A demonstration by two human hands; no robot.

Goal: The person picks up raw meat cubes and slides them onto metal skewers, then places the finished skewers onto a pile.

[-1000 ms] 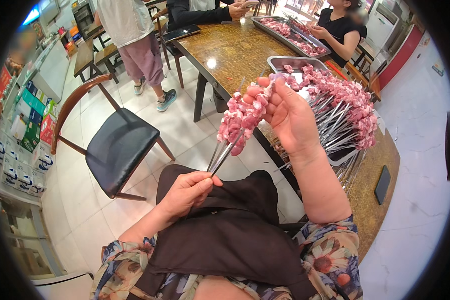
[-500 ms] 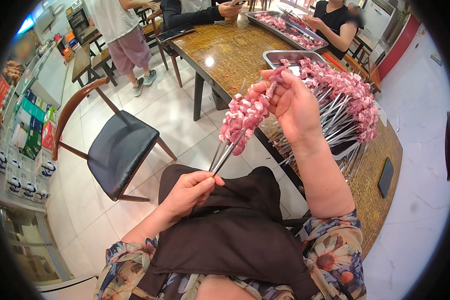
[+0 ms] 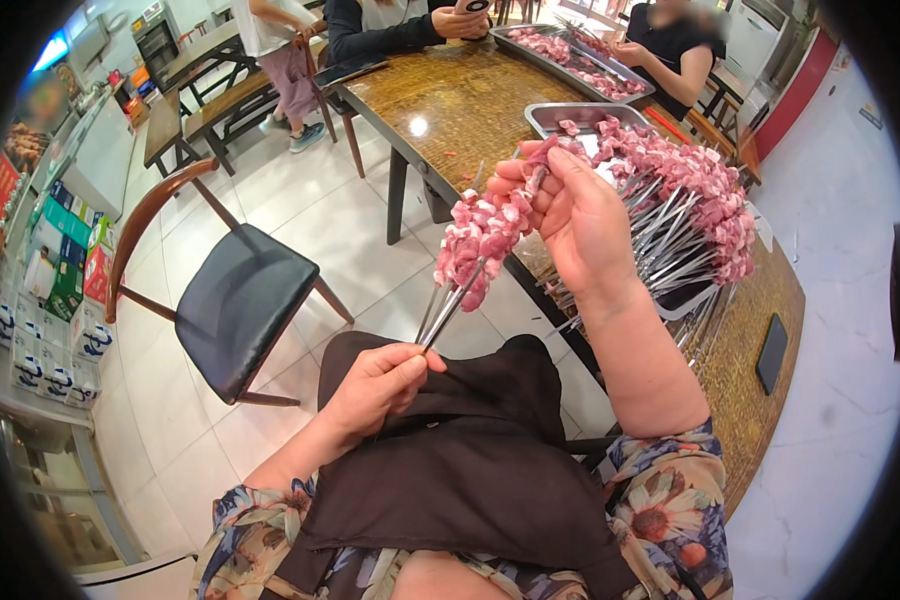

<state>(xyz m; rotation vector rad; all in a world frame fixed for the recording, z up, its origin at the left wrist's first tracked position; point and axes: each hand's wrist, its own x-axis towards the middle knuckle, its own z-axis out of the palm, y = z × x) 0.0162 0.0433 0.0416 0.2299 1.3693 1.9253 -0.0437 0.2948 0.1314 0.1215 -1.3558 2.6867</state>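
Pale floor tiles; a curved-back, black-seated wooden chair stands left of a glossy brown table; wooden benches farther back; a faintly veined white wall at right.

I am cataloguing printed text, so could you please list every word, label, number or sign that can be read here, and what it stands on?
None can be read clearly.
White packages at left: dark blue marks, too small to read.
Dark green box and red box: any print is too small.
Small plate on the right wall: too small to read.
Meat skewers: no print seen.
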